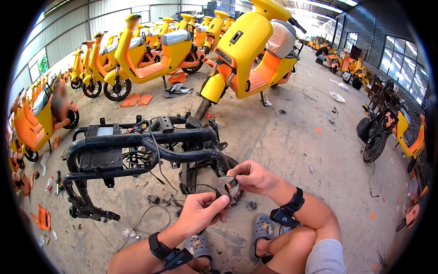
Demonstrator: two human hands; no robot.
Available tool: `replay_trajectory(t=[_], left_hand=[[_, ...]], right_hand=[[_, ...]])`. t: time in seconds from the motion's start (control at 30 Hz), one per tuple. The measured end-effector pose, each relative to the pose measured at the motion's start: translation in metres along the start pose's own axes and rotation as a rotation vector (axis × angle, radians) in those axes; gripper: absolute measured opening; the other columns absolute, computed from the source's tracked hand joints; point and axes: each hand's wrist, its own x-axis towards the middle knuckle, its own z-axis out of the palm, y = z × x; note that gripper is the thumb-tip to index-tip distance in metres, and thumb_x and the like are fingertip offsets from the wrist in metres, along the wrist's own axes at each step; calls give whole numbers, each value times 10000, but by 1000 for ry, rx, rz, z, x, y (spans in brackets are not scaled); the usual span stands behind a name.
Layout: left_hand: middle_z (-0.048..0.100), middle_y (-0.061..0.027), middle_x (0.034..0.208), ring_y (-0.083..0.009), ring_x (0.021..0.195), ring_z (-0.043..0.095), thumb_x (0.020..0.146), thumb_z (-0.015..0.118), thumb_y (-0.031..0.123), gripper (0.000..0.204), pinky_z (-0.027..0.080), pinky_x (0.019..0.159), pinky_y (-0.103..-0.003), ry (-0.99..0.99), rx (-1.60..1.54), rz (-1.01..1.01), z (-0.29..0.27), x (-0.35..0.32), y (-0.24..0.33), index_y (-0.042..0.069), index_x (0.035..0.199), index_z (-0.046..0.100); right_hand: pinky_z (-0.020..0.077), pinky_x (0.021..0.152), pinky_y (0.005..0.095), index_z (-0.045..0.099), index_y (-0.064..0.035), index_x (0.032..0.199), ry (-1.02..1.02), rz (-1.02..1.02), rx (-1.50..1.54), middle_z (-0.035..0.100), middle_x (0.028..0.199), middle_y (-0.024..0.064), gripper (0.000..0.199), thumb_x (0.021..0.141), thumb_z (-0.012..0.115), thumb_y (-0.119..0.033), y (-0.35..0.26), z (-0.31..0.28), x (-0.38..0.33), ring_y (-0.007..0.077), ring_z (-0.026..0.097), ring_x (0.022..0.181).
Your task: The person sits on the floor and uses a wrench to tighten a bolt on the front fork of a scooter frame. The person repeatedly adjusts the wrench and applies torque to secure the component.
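Concrete floor [292, 137] is spread below the fingers [217, 206], yellow scooters [242, 45] beyond. Between the fingertips, a metal disc [222, 183] is pinched by both left hand [203, 212] and right hand [256, 177], seemingly for steadiness; left of them, a black frame [182, 136] is laid, likely for easy reach.

A wide shed with a pale, ribbed wall [68, 28] on the left and a dark, ridged wall [372, 29] on the right; big paned windows [405, 65] line the dark side, a smaller window [39, 66] shows green outside; bright strips break up the roof [326, 10], daylight glares at the far end; the grey concrete floor [292, 141] is stained and scattered with orange scraps [318, 129].
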Motion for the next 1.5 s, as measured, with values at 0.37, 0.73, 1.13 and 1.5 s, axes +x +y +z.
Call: replay_trajectory(t=[0.37,0.73,1.13,1.5], left_hand=[[647,-53,688,-55,564,520,946,620,317,334,361,476,-189,-1,39,46,0,-4,1,-13,908,659],[645,-62,709,-54,553,467,974,577,295,336,349,478,-204,-45,2,83,0,-3,-2,-33,945,642],[642,-50,685,-59,559,502,959,602,307,334,366,489,-199,21,29,60,2,-2,-2,-17,895,652],[645,-62,695,-64,549,517,978,558,335,369,353,466,-198,-1,73,121,0,-3,-5,-23,937,641]], right_hand=[[534,702,278,659,25,1085,-36,3,68,700,940,90,256,892,673,-143,-3,8,-1,151,648,776],[516,704,285,665,14,1075,-1,7,119,699,941,76,242,911,652,-164,-1,9,-2,142,636,791],[512,711,279,662,23,1078,-5,14,95,697,933,74,253,911,654,-167,-2,12,-2,134,628,787],[514,720,288,662,20,1073,14,22,120,693,934,77,243,917,647,-165,-4,12,-2,141,624,781]])
